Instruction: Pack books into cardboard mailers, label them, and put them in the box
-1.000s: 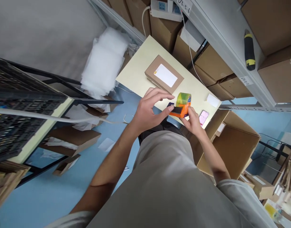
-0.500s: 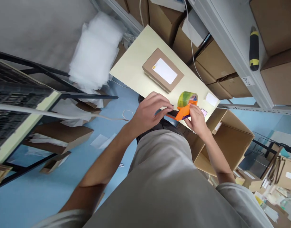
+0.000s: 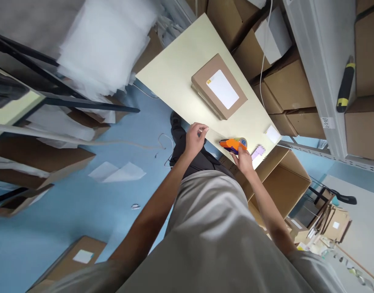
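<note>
Left arm (image 3: 153, 203) and right arm (image 3: 269, 207) extended forward. Left hand (image 3: 196, 140) at near edge of worktop (image 3: 171, 67), thumb and fingertips pinched. Right hand (image 3: 244, 161) at same edge, nearer right-hand corner, fingers curled in grip.

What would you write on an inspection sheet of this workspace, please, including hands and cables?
Surface: pale table, bearing a labelled carton.
Things in use: orange tape dispenser.
Clutter: white sheets on the floor.
Hands: right hand grips the dispenser; left hand has fingers drawn together, hold unclear.
Cables: white cable hangs before shelved boxes.
Surroundings: open box beside the table; black-and-yellow tool on the shelf.
</note>
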Action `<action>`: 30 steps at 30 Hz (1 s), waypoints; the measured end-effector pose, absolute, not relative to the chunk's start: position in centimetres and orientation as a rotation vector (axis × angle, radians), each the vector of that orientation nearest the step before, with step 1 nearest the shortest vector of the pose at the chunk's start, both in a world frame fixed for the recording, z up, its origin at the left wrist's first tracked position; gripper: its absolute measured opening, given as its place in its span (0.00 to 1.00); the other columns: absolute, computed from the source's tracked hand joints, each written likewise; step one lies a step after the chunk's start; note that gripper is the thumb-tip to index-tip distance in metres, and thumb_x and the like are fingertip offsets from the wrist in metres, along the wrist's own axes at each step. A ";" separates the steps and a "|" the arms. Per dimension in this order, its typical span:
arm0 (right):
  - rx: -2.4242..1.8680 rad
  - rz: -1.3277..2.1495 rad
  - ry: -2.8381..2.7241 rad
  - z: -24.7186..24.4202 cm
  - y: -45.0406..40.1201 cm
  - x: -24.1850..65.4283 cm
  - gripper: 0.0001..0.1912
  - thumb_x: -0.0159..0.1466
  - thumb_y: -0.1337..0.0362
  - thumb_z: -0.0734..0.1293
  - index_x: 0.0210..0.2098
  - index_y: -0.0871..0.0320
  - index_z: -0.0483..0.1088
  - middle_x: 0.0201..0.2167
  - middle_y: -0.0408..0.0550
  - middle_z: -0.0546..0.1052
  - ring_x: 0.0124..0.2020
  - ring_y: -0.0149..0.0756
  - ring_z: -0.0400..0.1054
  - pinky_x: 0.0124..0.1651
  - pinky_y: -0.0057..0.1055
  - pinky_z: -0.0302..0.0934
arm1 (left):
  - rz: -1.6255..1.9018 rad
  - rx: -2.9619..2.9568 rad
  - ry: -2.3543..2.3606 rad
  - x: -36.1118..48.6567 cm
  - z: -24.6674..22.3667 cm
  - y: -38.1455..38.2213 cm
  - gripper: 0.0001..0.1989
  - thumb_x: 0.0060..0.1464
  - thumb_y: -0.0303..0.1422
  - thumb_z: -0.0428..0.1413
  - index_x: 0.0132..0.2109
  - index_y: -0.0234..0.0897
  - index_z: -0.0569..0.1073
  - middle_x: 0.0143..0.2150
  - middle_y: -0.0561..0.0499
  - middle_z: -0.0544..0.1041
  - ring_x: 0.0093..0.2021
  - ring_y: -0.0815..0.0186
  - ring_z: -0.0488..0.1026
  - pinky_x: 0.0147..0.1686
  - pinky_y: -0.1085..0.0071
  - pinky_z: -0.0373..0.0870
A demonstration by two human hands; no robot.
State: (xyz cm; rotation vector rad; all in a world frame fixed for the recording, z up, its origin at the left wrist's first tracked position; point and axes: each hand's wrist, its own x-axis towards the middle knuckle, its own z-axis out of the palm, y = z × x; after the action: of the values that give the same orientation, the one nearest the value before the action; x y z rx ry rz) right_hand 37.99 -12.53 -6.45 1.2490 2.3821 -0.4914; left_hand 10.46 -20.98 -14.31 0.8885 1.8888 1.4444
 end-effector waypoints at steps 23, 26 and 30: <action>1.827 -0.302 2.396 -16.1 -12.0 32.5 0.24 0.83 0.48 0.57 0.59 0.62 0.70 0.47 0.64 0.81 0.52 0.57 0.80 0.61 0.55 0.74 | 1.690 0.518 2.043 14.0 -19.9 -10.5 0.18 0.81 0.48 0.50 0.52 0.43 0.79 0.51 0.41 0.81 0.55 0.55 0.79 0.58 0.59 0.80; 1.806 -0.296 2.344 -15.5 -11.9 31.6 0.25 0.83 0.49 0.55 0.59 0.63 0.71 0.49 0.67 0.82 0.54 0.59 0.80 0.62 0.55 0.73 | 1.716 0.314 1.970 14.9 -19.5 -9.5 0.20 0.80 0.50 0.52 0.61 0.42 0.78 0.61 0.38 0.79 0.59 0.53 0.79 0.62 0.56 0.79; 1.819 -0.324 2.252 -14.8 -11.7 30.4 0.28 0.83 0.51 0.55 0.65 0.68 0.69 0.52 0.72 0.82 0.55 0.60 0.80 0.60 0.51 0.75 | 1.756 0.074 1.908 15.7 -19.1 -8.6 0.30 0.76 0.53 0.57 0.76 0.45 0.69 0.75 0.35 0.71 0.63 0.52 0.80 0.61 0.56 0.82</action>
State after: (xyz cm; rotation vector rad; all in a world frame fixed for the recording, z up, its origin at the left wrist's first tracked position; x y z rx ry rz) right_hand 30.44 -11.75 -14.85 1.8189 2.2518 -0.3243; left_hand 15.72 -8.65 -19.12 0.0739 1.9078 1.7559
